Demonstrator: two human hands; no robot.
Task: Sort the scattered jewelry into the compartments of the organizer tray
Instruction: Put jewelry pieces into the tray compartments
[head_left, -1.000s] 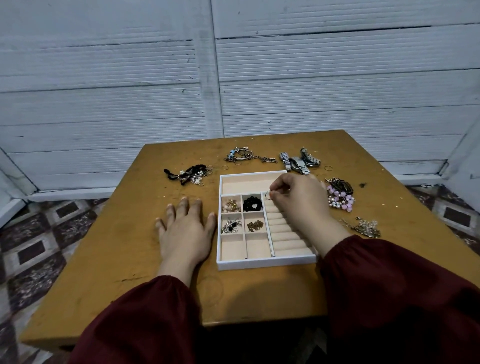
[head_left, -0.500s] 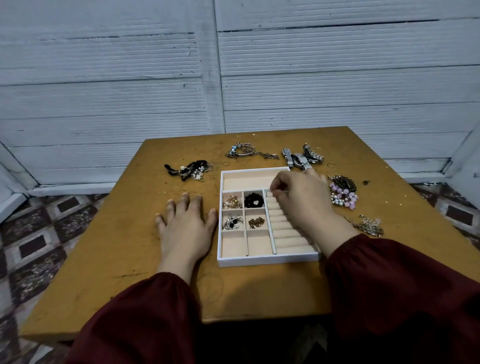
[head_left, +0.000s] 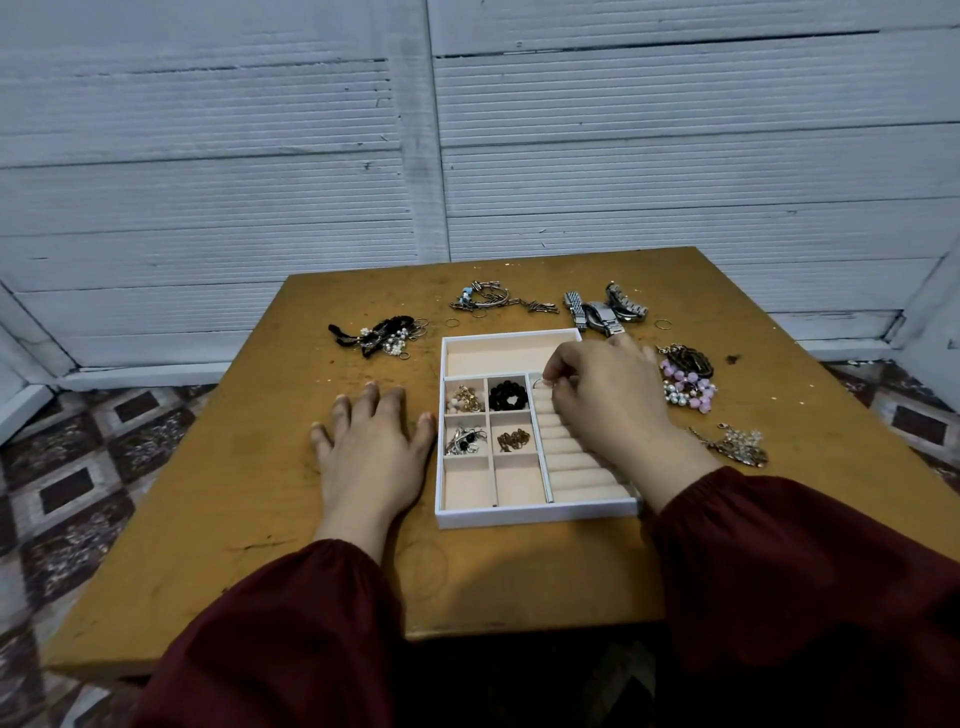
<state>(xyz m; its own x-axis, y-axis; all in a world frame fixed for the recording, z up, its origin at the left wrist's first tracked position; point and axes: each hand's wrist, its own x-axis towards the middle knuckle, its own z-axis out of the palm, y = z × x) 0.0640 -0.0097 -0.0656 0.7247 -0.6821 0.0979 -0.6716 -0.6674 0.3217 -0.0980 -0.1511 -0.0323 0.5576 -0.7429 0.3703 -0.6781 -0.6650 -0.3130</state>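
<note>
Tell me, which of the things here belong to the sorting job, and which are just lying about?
Part of the job:
- organizer tray
- ring pinched in the right hand
- watches, bead bracelets, black hair ties, chains, loose on the table

Just there:
- left hand, resting flat
- white panelled wall
- patterned floor

A square wooden table (head_left: 249, 488), ochre-topped and marked with scratches and scuffs, is set close to a wall of white ribbed panels (head_left: 208, 171), divided by a vertical post (head_left: 423, 156). The floor (head_left: 78, 467) is laid with patterned brown-and-grey tiles. Lighting is dim and even.
</note>
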